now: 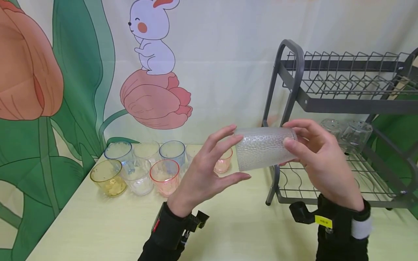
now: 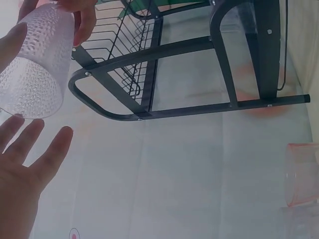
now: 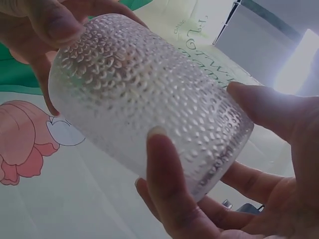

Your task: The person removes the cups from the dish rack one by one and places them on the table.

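Observation:
A clear drinking glass with a pebbled surface is held on its side in the air above the table. My right hand grips it near the base end, thumb on the near side; the right wrist view shows fingers curled round the wall. Around its mouth end my left hand spreads its thumb and fingers, with fingertips close to the rim. Whether they touch it is unclear. From the left wrist, the glass's mouth faces the spread left fingers.
Several tumblers stand at the back left of the table, among them a yellow one, a red-rimmed one and a blue-rimmed one. A dark two-tier dish rack stands at right, with clear glasses on its lower tier.

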`<state>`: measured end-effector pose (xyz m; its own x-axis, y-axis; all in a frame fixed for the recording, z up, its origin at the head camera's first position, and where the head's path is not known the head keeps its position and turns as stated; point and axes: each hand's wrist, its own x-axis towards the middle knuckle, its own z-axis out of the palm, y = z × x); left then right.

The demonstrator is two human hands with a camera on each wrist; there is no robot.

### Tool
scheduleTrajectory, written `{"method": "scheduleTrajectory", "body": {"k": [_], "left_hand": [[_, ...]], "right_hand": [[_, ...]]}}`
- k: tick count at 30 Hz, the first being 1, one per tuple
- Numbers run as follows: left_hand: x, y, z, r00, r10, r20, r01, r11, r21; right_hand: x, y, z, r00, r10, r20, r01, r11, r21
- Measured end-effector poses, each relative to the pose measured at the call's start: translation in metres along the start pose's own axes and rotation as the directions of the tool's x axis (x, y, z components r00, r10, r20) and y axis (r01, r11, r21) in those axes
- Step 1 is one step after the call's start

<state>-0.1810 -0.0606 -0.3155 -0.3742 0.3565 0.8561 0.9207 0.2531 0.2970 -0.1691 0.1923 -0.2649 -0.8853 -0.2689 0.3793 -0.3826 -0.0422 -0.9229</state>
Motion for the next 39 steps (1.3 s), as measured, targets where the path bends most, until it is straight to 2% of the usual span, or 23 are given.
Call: {"method": "scheduleTrajectory", "body": {"k": [8,15,21,30,39], "left_hand": [[0.003,0.005,-0.006,0.995,0.042,-0.094,-0.045,0.998,-0.031],[0.009,0.008,-0.001,0.993,0.063,-0.105,-0.067,0.997,-0.034],[0.007,0.005,-0.001,0.991,0.034,-0.126,-0.037,0.999,-0.024],[0.01,-0.004,-0.005,0.995,0.021,-0.1,-0.025,0.999,-0.035],[0.013,-0.018,-0.008,1.0,-0.013,-0.011,0.013,1.0,-0.004]], "right_hand": [[0.003,0.001,0.01,0.997,-0.013,0.073,0.004,0.992,0.125],[0.004,0.001,0.005,0.997,-0.017,0.079,0.007,0.993,0.12],[0.009,0.006,0.008,0.997,0.004,0.083,-0.011,0.997,0.079],[0.014,0.011,0.007,0.993,0.045,0.109,-0.048,0.998,0.03],[0.017,0.017,-0.006,0.993,0.028,0.116,-0.024,0.999,-0.039]]}}
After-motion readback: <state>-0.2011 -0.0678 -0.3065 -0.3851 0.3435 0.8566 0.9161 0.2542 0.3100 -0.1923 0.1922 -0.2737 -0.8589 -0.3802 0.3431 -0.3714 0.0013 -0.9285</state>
